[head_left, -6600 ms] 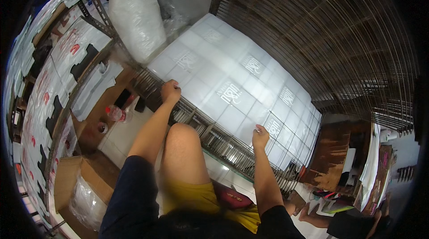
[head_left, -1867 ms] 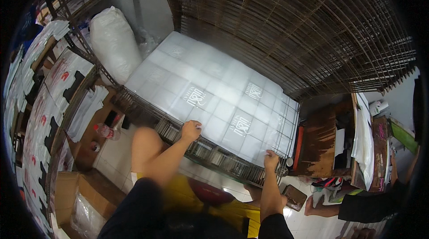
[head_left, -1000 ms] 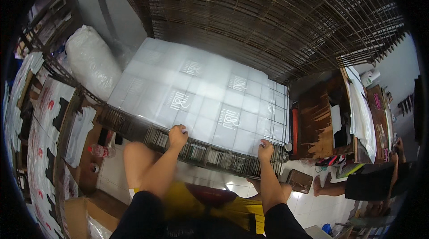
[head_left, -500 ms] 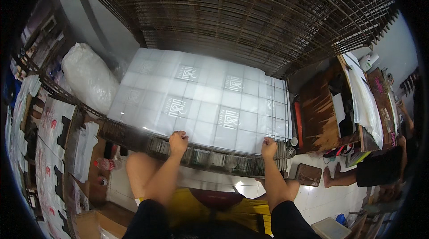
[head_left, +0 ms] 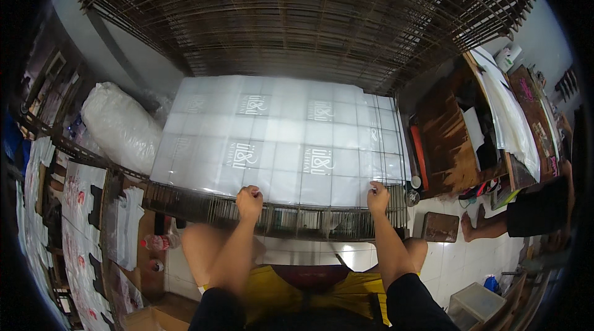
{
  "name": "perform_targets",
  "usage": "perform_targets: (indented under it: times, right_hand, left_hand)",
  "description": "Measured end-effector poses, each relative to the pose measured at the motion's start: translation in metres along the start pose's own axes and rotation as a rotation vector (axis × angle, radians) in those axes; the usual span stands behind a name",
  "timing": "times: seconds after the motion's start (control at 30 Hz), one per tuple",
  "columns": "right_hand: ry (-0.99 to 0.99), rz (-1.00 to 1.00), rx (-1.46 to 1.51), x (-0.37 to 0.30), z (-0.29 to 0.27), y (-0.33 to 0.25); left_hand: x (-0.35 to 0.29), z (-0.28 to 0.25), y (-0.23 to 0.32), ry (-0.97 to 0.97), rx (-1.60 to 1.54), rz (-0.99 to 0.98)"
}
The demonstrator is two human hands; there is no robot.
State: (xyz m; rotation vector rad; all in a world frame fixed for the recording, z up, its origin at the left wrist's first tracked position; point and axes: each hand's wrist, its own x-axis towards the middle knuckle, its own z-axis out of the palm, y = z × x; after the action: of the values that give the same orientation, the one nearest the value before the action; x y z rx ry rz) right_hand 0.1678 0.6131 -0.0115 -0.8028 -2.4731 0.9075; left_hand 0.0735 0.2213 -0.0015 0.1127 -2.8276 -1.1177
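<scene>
White translucent plastic sheets [head_left: 281, 170] with pale printed lettering lie overlapping on a wire-grid rack [head_left: 391, 139], whose wires show through them. At their near edge, my left hand [head_left: 250, 203] is closed, thumb and fingers pinched together at the plastic. My right hand [head_left: 378, 200] pinches likewise by the near right corner, where bare rack wires begin. Both forearms reach forward over my bent knees. Just what lies between the fingertips is small and partly hidden, but both meet the sheet's edge.
Above the far side, a stack of raised wire racks [head_left: 297, 15] overhangs. A bulging plastic sack [head_left: 120, 127] stands left. On the right are a worn wooden cabinet [head_left: 442, 145], a small brown stool [head_left: 440, 227] and another person's leg [head_left: 486, 227]. A cup [head_left: 415, 180] sits by the rack's corner.
The view has tilted and shifted slightly, so the rack and surroundings sit differently in it. Both hands stay at the sheets' near edge, with little movement relative to the plastic.
</scene>
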Motion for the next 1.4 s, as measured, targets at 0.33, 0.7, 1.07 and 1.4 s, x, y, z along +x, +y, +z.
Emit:
perform_targets:
  times: [0.33,0.7,1.07,1.4]
  right_hand:
    - [0.065,0.094,0.142,-0.005,-0.026,0.014]
    - [0.248,-0.182,0.388,0.046,-0.175,0.026]
    - [0.779,-0.327,-0.817,0.11,-0.408,-0.019]
    - [0.797,-0.255,-0.728,0.115,-0.402,0.017]
  left_hand:
    - [0.011,-0.031,0.017,0.248,-0.06,-0.115]
    - [-0.001,-0.092,0.047,-0.046,-0.383,-0.106]
    - [-0.159,-0.069,0.108,-1.545,0.097,0.386]
    - [-0.142,-0.026,0.084,-1.479,0.418,0.234]
